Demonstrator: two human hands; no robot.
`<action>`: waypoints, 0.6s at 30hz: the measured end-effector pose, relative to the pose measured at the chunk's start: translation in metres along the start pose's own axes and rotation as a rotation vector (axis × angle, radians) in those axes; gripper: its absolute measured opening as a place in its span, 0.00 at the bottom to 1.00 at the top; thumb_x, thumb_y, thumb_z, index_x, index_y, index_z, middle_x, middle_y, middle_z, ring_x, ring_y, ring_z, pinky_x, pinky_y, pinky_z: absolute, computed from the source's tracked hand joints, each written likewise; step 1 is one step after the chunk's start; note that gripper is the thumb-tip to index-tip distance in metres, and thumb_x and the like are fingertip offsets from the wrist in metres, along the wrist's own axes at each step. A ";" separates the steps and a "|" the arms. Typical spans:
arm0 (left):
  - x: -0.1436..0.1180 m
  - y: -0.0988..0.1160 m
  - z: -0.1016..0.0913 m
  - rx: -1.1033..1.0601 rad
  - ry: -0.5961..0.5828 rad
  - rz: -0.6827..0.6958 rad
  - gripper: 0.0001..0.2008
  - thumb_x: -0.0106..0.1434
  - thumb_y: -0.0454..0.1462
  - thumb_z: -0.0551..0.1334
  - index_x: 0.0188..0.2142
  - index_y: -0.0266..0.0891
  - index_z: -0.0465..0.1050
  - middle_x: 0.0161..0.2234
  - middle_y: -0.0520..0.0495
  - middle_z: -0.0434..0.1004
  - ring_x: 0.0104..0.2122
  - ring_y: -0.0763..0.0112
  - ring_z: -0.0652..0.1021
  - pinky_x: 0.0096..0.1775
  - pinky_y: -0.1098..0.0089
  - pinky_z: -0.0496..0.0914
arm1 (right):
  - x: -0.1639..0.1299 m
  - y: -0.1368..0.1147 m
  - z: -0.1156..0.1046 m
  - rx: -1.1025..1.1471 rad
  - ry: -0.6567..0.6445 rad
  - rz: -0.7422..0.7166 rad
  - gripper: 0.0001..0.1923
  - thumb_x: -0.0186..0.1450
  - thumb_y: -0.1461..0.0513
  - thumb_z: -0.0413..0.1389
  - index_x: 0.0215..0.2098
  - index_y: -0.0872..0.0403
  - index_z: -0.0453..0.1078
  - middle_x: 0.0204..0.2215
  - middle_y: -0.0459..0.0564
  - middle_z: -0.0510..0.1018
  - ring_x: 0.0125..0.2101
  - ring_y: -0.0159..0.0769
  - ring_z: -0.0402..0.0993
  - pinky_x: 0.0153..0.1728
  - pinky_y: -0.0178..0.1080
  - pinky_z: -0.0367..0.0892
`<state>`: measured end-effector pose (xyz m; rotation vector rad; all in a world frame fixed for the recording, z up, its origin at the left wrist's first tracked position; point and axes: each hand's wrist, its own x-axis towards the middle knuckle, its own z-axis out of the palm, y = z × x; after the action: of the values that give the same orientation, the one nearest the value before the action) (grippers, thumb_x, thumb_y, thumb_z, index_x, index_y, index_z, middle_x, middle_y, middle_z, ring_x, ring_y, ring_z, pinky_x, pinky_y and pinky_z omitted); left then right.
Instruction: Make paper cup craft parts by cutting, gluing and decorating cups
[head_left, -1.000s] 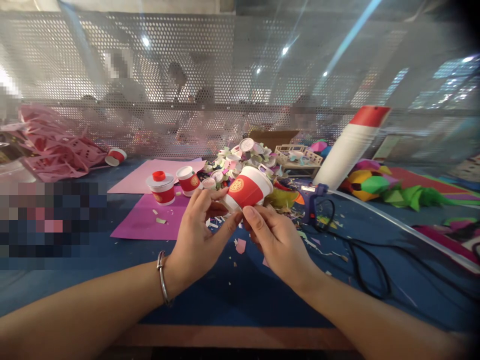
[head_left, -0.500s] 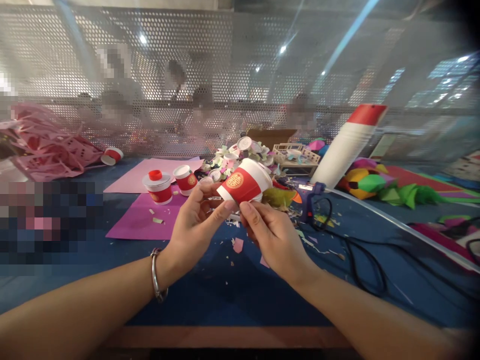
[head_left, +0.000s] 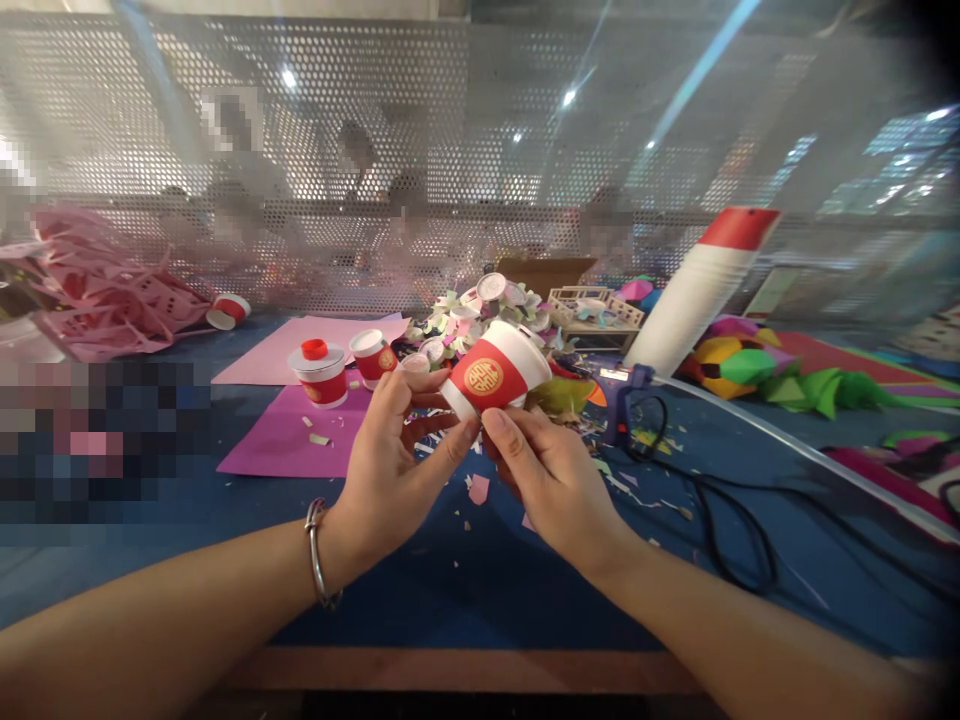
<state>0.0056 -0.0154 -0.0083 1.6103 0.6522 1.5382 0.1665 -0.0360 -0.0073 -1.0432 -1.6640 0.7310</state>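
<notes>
Both hands' fingers clamped on red paper cup (head_left: 496,376), above scrap-strewn blue table (head_left: 450,570)

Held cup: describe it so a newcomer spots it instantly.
On the blue table, look just in front of the scrap pile. Both hands, left hand and right hand, pinch the red-banded paper cup. It alone is off the table, tilted, its gold emblem showing.

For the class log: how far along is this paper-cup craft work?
Looks done: two small red-banded cups stand on the purple paper. In hand: the left hand and right hand grip a third cup, tilted. Left: a heap of lids and scraps lies behind.
</notes>
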 end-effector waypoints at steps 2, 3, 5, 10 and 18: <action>0.000 0.000 0.001 0.001 0.008 -0.005 0.16 0.63 0.35 0.69 0.49 0.37 0.69 0.47 0.41 0.74 0.46 0.63 0.78 0.46 0.61 0.78 | 0.000 0.001 0.000 0.015 0.001 0.005 0.23 0.74 0.48 0.50 0.26 0.52 0.63 0.17 0.39 0.62 0.17 0.24 0.56 0.21 0.34 0.55; 0.000 0.001 0.001 -0.009 0.010 -0.013 0.17 0.63 0.35 0.69 0.49 0.37 0.69 0.48 0.41 0.74 0.46 0.63 0.78 0.47 0.61 0.78 | 0.000 0.001 0.001 0.021 0.006 0.005 0.23 0.74 0.48 0.51 0.26 0.53 0.63 0.18 0.39 0.61 0.17 0.24 0.56 0.20 0.33 0.54; 0.001 0.002 0.001 -0.059 0.002 -0.056 0.18 0.63 0.35 0.69 0.51 0.38 0.68 0.49 0.41 0.75 0.48 0.63 0.78 0.49 0.62 0.77 | 0.000 0.001 0.001 0.031 0.010 0.009 0.23 0.74 0.48 0.51 0.26 0.53 0.64 0.19 0.39 0.62 0.17 0.23 0.56 0.20 0.33 0.54; 0.004 0.001 0.000 -0.247 -0.057 -0.211 0.18 0.68 0.40 0.65 0.54 0.38 0.67 0.52 0.40 0.76 0.48 0.65 0.79 0.49 0.65 0.77 | 0.002 0.002 -0.001 0.036 -0.004 0.012 0.22 0.74 0.48 0.51 0.28 0.53 0.65 0.19 0.40 0.64 0.18 0.24 0.58 0.19 0.33 0.53; 0.003 0.000 -0.001 -0.085 -0.025 -0.102 0.17 0.64 0.36 0.69 0.50 0.39 0.67 0.40 0.49 0.78 0.39 0.71 0.80 0.42 0.70 0.78 | 0.000 0.002 -0.001 0.042 -0.016 0.007 0.22 0.74 0.49 0.51 0.27 0.52 0.65 0.17 0.39 0.61 0.17 0.25 0.56 0.19 0.33 0.52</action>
<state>0.0050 -0.0127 -0.0063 1.5074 0.6376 1.4506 0.1677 -0.0348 -0.0087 -1.0168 -1.6525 0.7774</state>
